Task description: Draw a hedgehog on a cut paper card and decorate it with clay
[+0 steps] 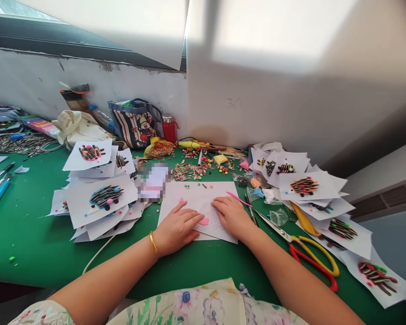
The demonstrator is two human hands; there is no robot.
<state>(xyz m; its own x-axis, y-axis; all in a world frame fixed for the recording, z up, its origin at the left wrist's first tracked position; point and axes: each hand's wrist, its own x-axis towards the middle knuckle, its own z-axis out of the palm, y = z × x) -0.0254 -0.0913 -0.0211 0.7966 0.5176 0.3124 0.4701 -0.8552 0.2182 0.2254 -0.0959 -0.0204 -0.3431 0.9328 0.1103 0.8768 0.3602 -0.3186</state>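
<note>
A white sheet of paper [219, 189] lies on the green table in front of me, with a small flattened piece of pink clay [205, 221] on it. My left hand [176, 228] rests flat on the sheet, its fingertips at the edge of the pink clay. Across from it, my right hand [233, 216] lies palm down on the right part of the paper, fingers stretched out and slightly bent. A thin pink tool [239, 199] pokes out beside its knuckles; whether it touches the hand I cannot tell. Small clay balls [199, 184] and a seed sit along the sheet's top.
Stacks of seed-and-clay pictures stand left [98, 198] and right [304, 185]. Large scissors [301, 246] lie by my right forearm. Sunflower seeds [186, 171], bagged clay [272, 196], a striped bag [133, 124] and a red bottle [169, 128] are farther back.
</note>
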